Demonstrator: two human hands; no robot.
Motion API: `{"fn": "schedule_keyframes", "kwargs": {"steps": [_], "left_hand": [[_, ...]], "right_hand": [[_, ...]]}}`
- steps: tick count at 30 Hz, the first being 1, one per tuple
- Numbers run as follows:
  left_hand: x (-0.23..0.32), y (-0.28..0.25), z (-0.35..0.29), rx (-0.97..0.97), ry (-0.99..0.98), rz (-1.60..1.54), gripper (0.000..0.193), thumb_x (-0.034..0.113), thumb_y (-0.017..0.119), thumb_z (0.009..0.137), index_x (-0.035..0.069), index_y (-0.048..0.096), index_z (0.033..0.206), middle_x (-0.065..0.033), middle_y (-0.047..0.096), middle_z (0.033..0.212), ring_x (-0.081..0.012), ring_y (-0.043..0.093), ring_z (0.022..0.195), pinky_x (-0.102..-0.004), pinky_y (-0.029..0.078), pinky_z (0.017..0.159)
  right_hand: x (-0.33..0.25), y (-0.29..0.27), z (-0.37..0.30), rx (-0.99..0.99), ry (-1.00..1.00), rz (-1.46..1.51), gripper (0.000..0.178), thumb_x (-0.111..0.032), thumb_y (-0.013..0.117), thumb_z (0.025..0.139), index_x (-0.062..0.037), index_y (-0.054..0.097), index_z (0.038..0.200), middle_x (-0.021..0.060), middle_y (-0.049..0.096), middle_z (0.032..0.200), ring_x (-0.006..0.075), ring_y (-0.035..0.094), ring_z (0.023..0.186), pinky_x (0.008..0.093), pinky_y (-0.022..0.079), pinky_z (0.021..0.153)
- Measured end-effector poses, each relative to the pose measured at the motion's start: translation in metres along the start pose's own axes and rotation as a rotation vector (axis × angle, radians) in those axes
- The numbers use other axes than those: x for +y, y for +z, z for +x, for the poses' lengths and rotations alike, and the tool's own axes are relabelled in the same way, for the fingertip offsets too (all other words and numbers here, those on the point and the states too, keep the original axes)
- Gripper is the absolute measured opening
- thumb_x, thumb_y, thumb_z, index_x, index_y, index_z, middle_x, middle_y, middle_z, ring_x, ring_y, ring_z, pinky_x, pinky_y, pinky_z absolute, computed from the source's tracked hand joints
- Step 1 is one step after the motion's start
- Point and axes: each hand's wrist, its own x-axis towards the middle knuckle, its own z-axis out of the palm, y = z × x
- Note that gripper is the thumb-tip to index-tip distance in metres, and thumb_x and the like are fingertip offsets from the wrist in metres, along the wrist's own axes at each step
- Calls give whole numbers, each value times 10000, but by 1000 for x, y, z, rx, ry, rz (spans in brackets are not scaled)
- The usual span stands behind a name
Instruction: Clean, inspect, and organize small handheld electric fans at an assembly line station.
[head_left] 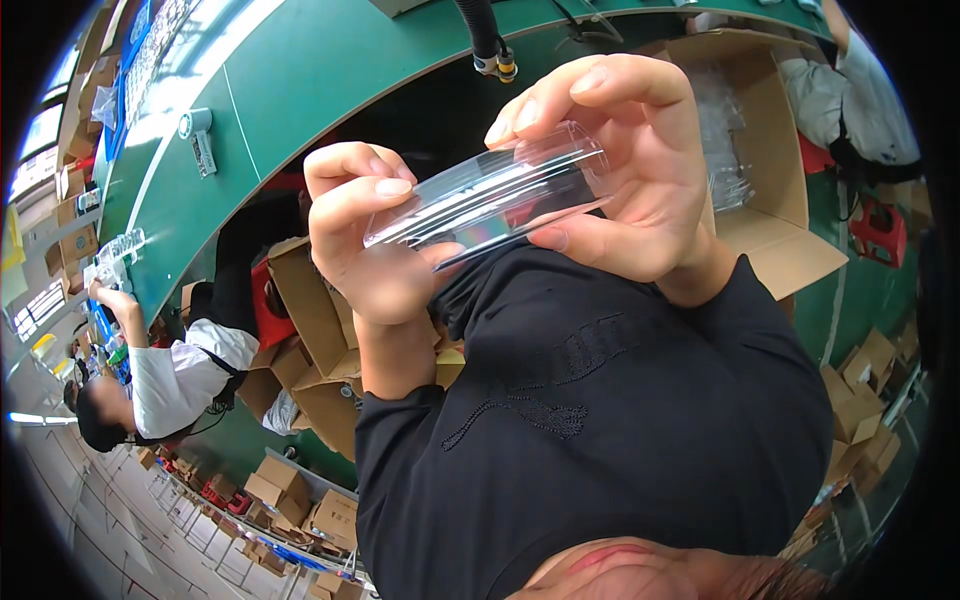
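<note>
Two hands, one piece. Left hand [362,232] pinches one end of a clear plastic sleeve [490,203], nearly closed; right hand [655,175] grips the other end more widely, fingers arched above, thumb below. Sleeve sits raised before the black shirt [620,440], tilted up rightward. Step in hand, as I judge it: steadying the piece at both ends. Next move likely calls for light, even pressure. Sleeve: glossy, curved, long white reflections, faint rainbow sheen; wall looks thin. Cannot tell if ends are open.
</note>
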Motion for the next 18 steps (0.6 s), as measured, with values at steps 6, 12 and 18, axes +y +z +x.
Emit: {"fn": "schedule_keyframes", "kwargs": {"steps": [6,12,18], "left_hand": [[27,0,-2,42,-92,71,590,422,862,737,121,597,1169,-103,508,1112,-195,525,837,-315,457,724],[113,-7,12,-486,252,482,283,380,743,902,117,642,920,39,487,677,-101,425,630,-272,364,605],[190,35,37,-656,84,649,282,319,764,885,121,611,755,15,492,640,-124,452,599,-293,399,590]], "right_hand": [[-12,0,-10,11,12,-59,813,134,756,686,-102,396,1376,171,594,1179,309,643,1014,411,573,895],[-11,-3,-15,-11,37,-122,785,133,748,715,-84,397,1383,159,593,1176,276,636,1016,374,556,896],[-6,-10,-30,21,203,-229,727,107,775,747,-54,423,1362,138,600,1157,208,635,1019,307,541,869]]}}
